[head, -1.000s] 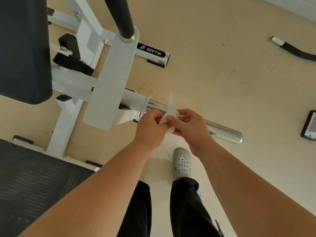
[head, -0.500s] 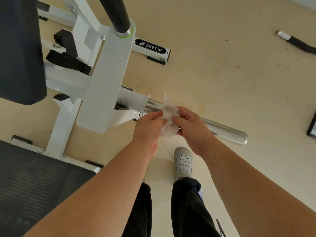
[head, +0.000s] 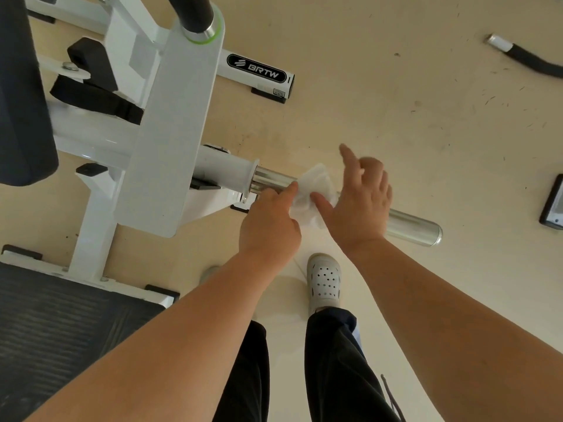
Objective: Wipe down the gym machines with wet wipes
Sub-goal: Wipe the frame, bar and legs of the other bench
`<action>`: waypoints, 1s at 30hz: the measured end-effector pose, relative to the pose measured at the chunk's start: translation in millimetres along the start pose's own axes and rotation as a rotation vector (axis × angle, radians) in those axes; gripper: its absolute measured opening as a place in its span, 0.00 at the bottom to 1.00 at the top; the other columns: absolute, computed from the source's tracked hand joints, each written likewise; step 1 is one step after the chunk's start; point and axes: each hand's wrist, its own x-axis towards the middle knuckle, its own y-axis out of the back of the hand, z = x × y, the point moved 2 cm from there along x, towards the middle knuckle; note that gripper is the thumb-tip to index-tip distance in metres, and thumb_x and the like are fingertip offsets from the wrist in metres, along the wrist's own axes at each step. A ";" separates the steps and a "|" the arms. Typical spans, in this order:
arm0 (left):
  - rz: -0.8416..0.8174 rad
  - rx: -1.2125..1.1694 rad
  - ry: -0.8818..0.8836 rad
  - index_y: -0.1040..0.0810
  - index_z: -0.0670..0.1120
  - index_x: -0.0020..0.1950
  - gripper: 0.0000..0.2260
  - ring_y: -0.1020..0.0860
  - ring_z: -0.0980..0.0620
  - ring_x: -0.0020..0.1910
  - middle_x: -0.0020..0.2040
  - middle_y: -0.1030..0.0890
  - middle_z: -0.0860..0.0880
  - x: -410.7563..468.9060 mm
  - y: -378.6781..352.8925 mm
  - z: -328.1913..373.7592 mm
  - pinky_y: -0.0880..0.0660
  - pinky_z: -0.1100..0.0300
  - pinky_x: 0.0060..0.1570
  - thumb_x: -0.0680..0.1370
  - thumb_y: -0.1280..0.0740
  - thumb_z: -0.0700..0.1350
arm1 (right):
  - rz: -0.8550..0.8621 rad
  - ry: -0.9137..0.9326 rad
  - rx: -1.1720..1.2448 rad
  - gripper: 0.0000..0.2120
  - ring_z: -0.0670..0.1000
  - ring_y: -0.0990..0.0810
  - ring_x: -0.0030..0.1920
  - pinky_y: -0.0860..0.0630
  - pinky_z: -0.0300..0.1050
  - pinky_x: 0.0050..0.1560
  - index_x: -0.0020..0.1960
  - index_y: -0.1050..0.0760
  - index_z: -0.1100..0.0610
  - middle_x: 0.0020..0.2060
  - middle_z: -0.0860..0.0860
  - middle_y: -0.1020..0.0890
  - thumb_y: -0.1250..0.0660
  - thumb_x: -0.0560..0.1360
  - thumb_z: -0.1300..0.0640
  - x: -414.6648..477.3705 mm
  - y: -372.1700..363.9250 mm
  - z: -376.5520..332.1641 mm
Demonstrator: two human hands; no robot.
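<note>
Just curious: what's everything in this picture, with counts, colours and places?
wet wipe: one, white, draped over the chrome bar
chrome bar: one, silver, centre, jutting from the machine frame
machine frame: one, white, left
pad: one, dark, top left
handle: one, black, top
ribbed platform: one, black, bottom left
strap: one, black, floor top right
device: one, dark, right edge, cut off
floor: beige, all round
shoe: one, white, bottom centre
trousers: black, bottom
left hand: one, index finger touching the wet wipe
right hand: one, thumb on the wet wipe, fingers spread
</note>
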 end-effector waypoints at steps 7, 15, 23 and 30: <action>0.143 0.101 -0.038 0.29 0.50 0.75 0.27 0.26 0.44 0.60 0.65 0.27 0.46 -8.5 7.2 -12.9 0.25 0.50 0.55 0.76 0.37 0.36 | -0.347 0.523 -0.352 0.35 0.60 0.49 0.82 0.57 0.57 0.81 0.82 0.55 0.64 0.82 0.62 0.47 0.43 0.85 0.48 -28.2 -35.1 -2.3; 0.211 0.360 -0.048 0.44 0.44 0.82 0.33 0.27 0.43 0.61 0.83 0.48 0.48 -18.6 10.5 -31.2 0.27 0.49 0.59 0.78 0.36 0.41 | -0.375 0.454 -0.394 0.36 0.65 0.59 0.82 0.61 0.64 0.80 0.81 0.69 0.63 0.81 0.64 0.60 0.60 0.80 0.46 -22.6 -63.1 -61.9; -0.012 0.408 0.050 0.59 0.46 0.83 0.42 0.30 0.48 0.58 0.79 0.72 0.53 -23.2 8.2 -29.9 0.29 0.54 0.59 0.75 0.37 0.38 | -0.311 0.169 -0.478 0.43 0.62 0.63 0.81 0.68 0.65 0.78 0.79 0.76 0.57 0.82 0.60 0.62 0.59 0.81 0.31 -61.2 -36.2 52.4; -0.012 0.333 0.055 0.58 0.46 0.83 0.42 0.28 0.47 0.62 0.79 0.73 0.54 -20.7 6.0 -23.7 0.24 0.54 0.54 0.75 0.38 0.35 | -0.334 -0.099 -0.460 0.50 0.67 0.66 0.80 0.64 0.66 0.79 0.77 0.76 0.65 0.80 0.67 0.63 0.56 0.79 0.29 -66.7 -24.8 59.9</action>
